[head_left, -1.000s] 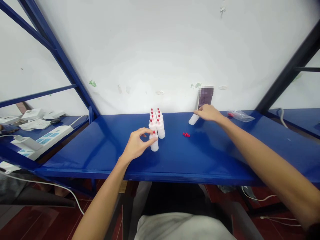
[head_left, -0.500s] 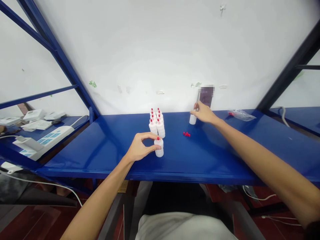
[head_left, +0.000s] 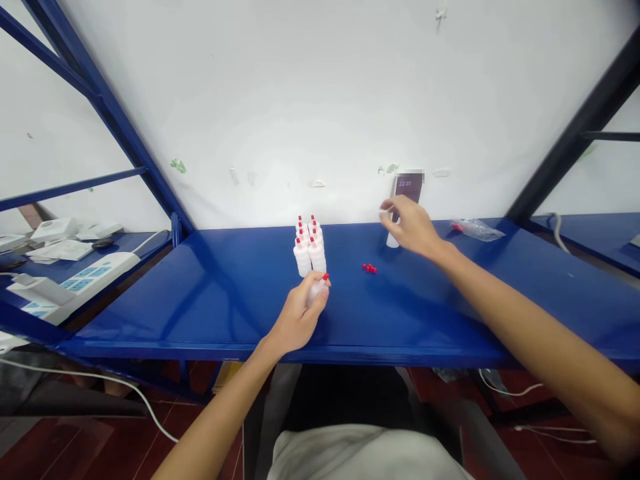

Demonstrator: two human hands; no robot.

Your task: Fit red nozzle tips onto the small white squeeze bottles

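My left hand (head_left: 300, 312) is wrapped round a small white squeeze bottle (head_left: 317, 291) whose red tip points up. Just beyond it, several like bottles (head_left: 310, 255) with red tips stand upright in two rows. Farther back on the right, my right hand (head_left: 413, 225) pinches a small white piece (head_left: 384, 211), too small to name. Partly hidden by that hand is a white cylindrical container (head_left: 393, 241), upright on the table. Several loose red caps (head_left: 369, 269) lie between the bottles and the right forearm.
A phone (head_left: 410, 185) leans on the wall behind the right hand. To its right lies a clear plastic bag (head_left: 477, 230) with something red in it. A white power strip (head_left: 90, 280) sits at the left, beyond the blue table's (head_left: 200, 293) frame.
My left hand has closed round the bottle and tilted it. My right hand has lifted off the white container, bringing up the small white piece.
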